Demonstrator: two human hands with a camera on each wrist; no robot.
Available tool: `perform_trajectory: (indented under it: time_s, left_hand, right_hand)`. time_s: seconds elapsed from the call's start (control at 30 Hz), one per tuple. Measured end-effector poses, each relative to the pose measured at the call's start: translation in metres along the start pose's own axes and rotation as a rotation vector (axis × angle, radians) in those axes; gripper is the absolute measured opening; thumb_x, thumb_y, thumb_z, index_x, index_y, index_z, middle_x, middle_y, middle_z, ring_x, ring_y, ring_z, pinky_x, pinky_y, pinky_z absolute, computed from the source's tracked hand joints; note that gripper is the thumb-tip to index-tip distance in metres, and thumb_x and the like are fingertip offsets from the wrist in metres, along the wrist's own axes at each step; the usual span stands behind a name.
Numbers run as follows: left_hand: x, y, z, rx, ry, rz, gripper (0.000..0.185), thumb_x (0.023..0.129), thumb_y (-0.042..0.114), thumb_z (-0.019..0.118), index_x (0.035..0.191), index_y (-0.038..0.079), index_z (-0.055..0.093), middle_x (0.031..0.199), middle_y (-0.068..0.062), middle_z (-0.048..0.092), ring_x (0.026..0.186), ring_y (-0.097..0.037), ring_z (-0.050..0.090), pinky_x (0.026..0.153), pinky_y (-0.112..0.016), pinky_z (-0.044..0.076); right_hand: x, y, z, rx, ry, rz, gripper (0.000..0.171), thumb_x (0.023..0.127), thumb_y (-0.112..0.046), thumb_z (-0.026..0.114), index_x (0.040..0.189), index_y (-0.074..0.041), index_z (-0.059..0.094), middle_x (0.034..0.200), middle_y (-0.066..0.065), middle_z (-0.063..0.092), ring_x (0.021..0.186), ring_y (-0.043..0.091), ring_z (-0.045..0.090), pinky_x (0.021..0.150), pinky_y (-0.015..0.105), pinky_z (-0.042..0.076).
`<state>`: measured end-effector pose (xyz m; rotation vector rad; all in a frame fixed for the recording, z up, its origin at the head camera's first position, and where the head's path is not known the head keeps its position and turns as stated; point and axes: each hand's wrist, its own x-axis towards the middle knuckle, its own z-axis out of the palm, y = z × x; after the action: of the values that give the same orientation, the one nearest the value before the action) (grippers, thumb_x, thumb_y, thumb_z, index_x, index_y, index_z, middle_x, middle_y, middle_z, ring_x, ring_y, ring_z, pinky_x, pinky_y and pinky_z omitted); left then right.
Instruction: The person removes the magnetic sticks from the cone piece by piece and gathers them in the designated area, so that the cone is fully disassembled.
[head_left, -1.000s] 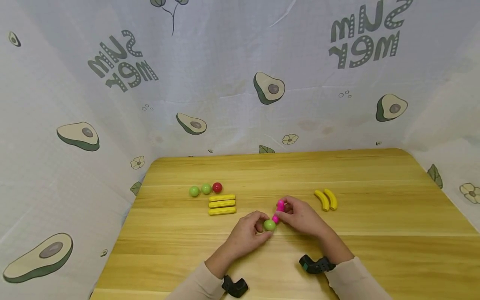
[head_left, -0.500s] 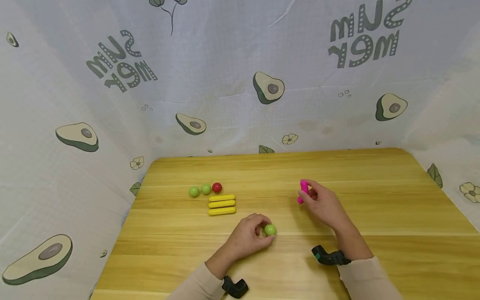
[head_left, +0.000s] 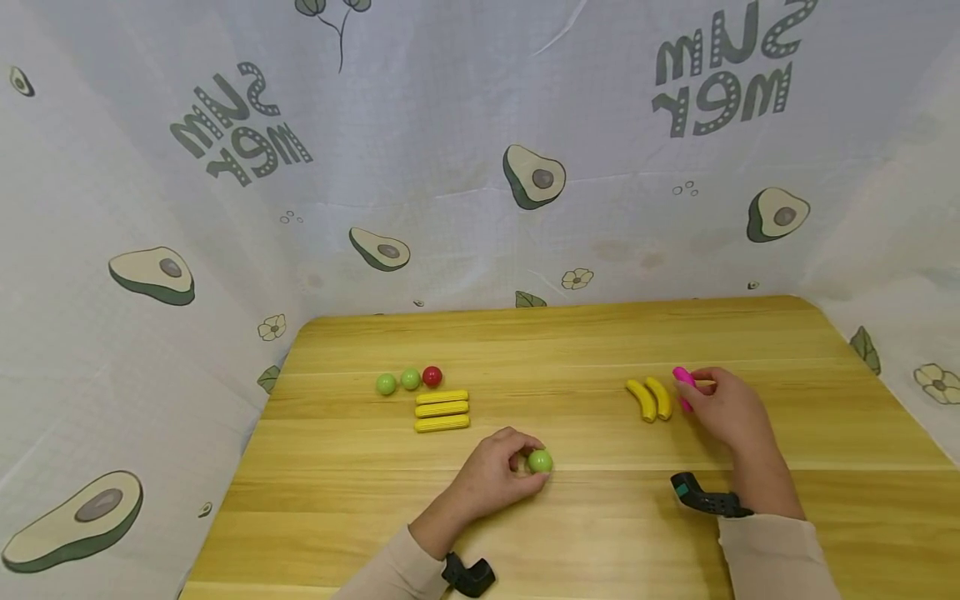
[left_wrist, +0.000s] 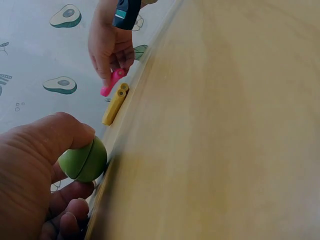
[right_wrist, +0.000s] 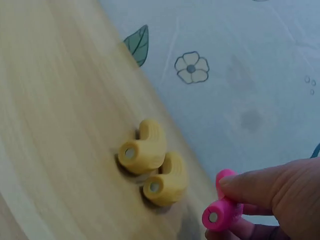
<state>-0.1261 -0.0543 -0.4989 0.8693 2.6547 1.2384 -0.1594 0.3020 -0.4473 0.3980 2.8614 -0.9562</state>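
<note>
My left hand (head_left: 501,473) holds a green toy ball (head_left: 540,461) between thumb and fingers, low over the table. In the left wrist view a seam runs around this ball (left_wrist: 84,159). At the right, my right hand (head_left: 731,412) pinches a curved pink toy piece (head_left: 684,379) just beside two yellow toy bananas (head_left: 651,399). The right wrist view shows a silver disc on the end of the pink piece (right_wrist: 223,212). It appears raised off the tabletop. Similar discs mark the ends of the bananas (right_wrist: 154,162), which lie side by side.
On the left of the wooden table (head_left: 570,346), three yellow corn-cob pieces (head_left: 442,410) lie stacked in parallel rows. Behind them sit two green balls (head_left: 397,382) and a red ball (head_left: 432,377) in a line. A printed white curtain (head_left: 450,208) hangs behind the table.
My right hand has carried the pink piece away from the left hand, rightward past the bananas to their right side. The left hand stays nearly still, with the green ball slightly nearer me.
</note>
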Motion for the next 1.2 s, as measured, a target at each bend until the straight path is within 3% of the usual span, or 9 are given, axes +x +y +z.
perform_trajectory:
  time_s: [0.33,0.93,1.07,1.2]
  left_hand:
    - [-0.001,-0.001,0.0,-0.025,-0.002,-0.006,0.028,0.089,0.027,0.081,0.112,0.014,0.073,0.098,0.002,0.068,0.073,0.002,0.047,0.067,-0.012,0.043]
    - [0.0,-0.002,0.001,-0.009,0.0,0.011,0.029,0.09,0.03,0.08,0.113,0.015,0.072,0.099,0.004,0.067,0.072,0.001,0.049,0.066,-0.012,0.044]
    - [0.001,-0.003,-0.002,-0.052,0.007,0.01,0.03,0.09,0.028,0.08,0.115,0.013,0.072,0.098,0.001,0.067,0.073,0.0,0.05,0.066,-0.012,0.045]
    - [0.002,-0.003,-0.013,-0.107,0.061,-0.004,0.032,0.09,0.025,0.08,0.118,0.011,0.071,0.097,-0.002,0.066,0.073,-0.003,0.053,0.065,-0.015,0.047]
  right_hand:
    - [0.003,0.009,0.009,-0.01,-0.027,0.039,0.056,0.105,-0.043,0.053,0.129,0.007,0.056,0.107,0.024,0.068,0.088,0.03,0.061,0.068,0.03,0.041]
    - [0.003,0.005,0.011,-0.016,-0.033,0.062,0.055,0.105,-0.042,0.053,0.13,0.007,0.055,0.111,0.027,0.064,0.091,0.034,0.058,0.069,0.032,0.04]
    - [0.003,0.005,0.011,-0.021,-0.034,0.059,0.055,0.105,-0.042,0.053,0.13,0.007,0.055,0.112,0.027,0.064,0.092,0.035,0.058,0.069,0.033,0.041]
    - [0.003,0.004,0.012,-0.024,-0.034,0.056,0.055,0.105,-0.041,0.053,0.13,0.007,0.055,0.113,0.028,0.063,0.093,0.035,0.058,0.07,0.033,0.041]
